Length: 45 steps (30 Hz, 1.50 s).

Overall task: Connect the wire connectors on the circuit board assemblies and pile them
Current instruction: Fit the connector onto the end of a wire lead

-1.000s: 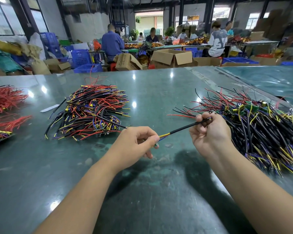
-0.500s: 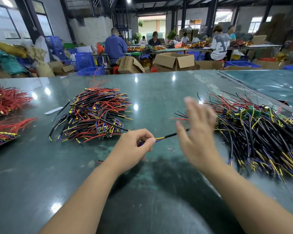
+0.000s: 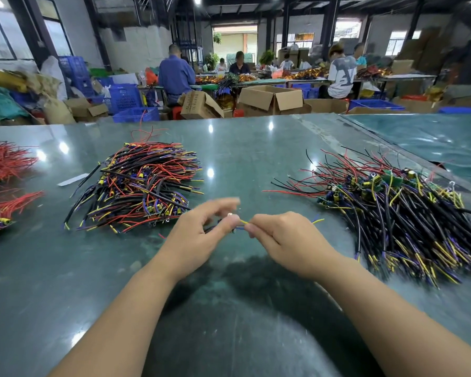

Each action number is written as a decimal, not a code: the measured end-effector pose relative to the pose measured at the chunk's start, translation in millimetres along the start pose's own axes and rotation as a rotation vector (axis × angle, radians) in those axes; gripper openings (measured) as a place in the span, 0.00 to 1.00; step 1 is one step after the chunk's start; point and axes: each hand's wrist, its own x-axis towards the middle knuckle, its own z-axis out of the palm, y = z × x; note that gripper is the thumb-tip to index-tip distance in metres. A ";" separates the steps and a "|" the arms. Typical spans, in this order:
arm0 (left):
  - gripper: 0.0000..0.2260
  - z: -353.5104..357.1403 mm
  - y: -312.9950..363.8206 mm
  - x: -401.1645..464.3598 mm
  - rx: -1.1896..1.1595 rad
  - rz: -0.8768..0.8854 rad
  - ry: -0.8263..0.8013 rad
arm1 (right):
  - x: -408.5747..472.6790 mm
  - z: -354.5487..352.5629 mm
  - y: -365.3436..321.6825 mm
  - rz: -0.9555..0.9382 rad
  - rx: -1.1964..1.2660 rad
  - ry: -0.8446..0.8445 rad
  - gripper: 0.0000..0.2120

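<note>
L hand [image 3: 201, 235] & R hand [image 3: 286, 238] each pinch wire assy [image 3: 242, 222] ends mid-bench [image 3: 256, 148]; piles either side.

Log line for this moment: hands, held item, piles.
left hand: pinches wire assembly | right hand: pinches same wires | left pile: on table | right pile: on table

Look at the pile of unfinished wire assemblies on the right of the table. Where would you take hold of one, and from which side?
Grip the black sheath mid-length, coming from above on the near side of the right pile. There the strands lie roughly parallel and fan toward the person, while the far end is probably harder, with boards and thin red leads tangled.
</note>
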 end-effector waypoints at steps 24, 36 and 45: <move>0.23 -12.3 -34.2 9.6 0.717 -0.368 0.246 | 6.7 -4.7 17.9 0.591 -0.098 0.283 0.21; 0.08 4.2 -2.4 5.9 0.561 -0.023 0.071 | 9.9 11.3 -9.9 0.559 0.762 0.150 0.15; 0.08 10.0 12.2 -2.0 0.512 0.258 -0.073 | 7.0 -2.3 -2.9 0.625 0.978 -0.070 0.04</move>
